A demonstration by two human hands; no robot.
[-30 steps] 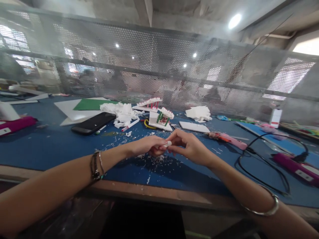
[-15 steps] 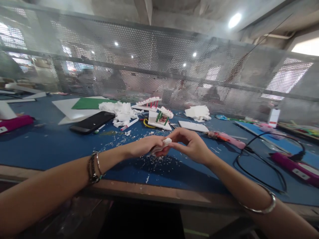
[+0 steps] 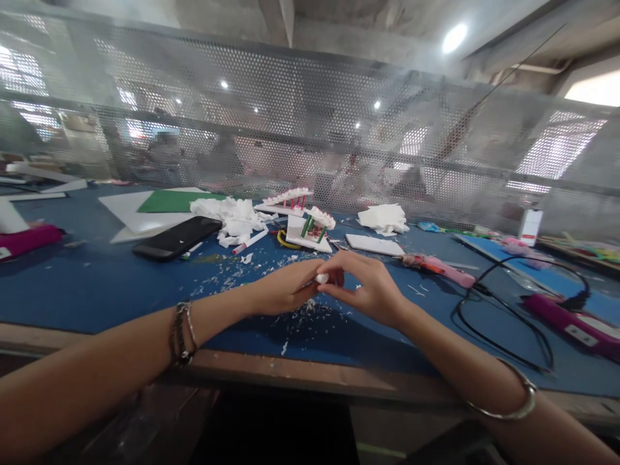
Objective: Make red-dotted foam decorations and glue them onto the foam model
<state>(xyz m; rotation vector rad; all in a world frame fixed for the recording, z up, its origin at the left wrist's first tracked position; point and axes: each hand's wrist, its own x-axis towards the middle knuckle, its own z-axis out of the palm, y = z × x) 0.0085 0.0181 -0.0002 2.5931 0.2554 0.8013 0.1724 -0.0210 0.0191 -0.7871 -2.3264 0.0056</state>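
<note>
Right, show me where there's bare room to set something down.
Widest, bar specks: blue tabletop between the left magenta power strip, black phone and left forearm. A smaller patch: between the right forearm and black cable. Crowded: around the left hand and right hand, with white scraps; beyond them, crumpled paper and a green-pillared model.

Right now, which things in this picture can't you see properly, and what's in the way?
All in the head view:
- White piece: only a small bit shows; fingers of the left hand and right hand cover part of it.
- Right magenta power strip: cut off by the right edge.
- Dark shapes: blurred behind the perforated screen.
- Upright phone: its screen is too small to read.
</note>
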